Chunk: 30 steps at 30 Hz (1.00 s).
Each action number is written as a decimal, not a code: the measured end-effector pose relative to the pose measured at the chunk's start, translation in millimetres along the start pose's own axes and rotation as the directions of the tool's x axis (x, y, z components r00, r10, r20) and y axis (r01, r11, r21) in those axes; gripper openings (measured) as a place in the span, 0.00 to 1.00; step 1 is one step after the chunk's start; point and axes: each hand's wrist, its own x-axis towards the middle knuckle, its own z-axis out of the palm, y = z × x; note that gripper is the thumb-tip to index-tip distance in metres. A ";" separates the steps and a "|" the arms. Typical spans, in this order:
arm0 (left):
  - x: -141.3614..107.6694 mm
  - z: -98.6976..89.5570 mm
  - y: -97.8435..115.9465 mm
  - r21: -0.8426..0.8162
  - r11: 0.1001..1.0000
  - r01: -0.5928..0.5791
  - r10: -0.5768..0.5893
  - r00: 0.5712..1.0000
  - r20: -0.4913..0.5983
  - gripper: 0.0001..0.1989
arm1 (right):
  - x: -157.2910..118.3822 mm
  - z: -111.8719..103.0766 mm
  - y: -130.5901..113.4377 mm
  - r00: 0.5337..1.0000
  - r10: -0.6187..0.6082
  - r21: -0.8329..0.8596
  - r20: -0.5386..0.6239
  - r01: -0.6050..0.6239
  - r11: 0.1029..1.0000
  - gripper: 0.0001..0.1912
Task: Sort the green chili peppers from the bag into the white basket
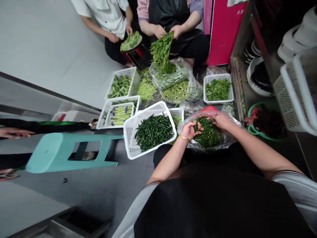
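The left hand [190,131], right of the frame's centre, is loosely curled, its thumb and bent fingers closed on 1 dark green pepper [196,126]. The right hand [221,120], a little farther right, reaches down at the far side of the pepper pile [208,134]; its fingertips are hidden, so I cannot tell how far they are open or what they hold. A gold bracelet [183,137] circles the left wrist.

The pile, dark green with paler stems, lies between the 2 hands in a see-through plastic bag [230,139], in the centre right of the frame. A red container [210,108] shows just beyond it.

Near the middle of the frame, a white basket [131,145] holds many more green chillies [155,130]. A small white basket of leaves [218,90] sits in the upper right, and a teal stool [47,153] is at the left. At the top, 2 co-workers sit; 1, in a black apron [168,13], holds leafy greens [162,49] in both hands.
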 end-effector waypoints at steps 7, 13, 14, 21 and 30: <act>15.7 19.6 -22.0 0.090 0.993 -0.076 0.089 0.985 -0.146 0.22 | -26.3 -4.2 -23.9 0.998 -0.011 0.721 -0.056 0.048 0.691 0.26; 16.1 15.4 -22.7 0.055 0.991 -0.119 0.127 0.975 -0.184 0.24 | -29.5 4.4 -31.1 1.000 0.009 0.740 -0.016 0.006 0.672 0.23; 13.9 12.3 -20.3 0.043 0.992 -0.120 0.125 0.978 -0.167 0.24 | -27.9 3.7 -26.0 0.999 0.048 0.684 0.005 -0.039 0.729 0.22; 5.1 8.6 -10.8 -0.012 0.996 -0.093 0.090 0.979 -0.184 0.13 | -39.0 8.5 -23.8 0.999 0.036 0.694 0.034 -0.049 0.718 0.21; -12.0 12.1 -5.5 -0.180 0.973 -0.147 0.147 0.989 -0.011 0.21 | -30.7 5.3 -12.1 0.971 0.240 0.069 -0.003 -0.240 0.968 0.15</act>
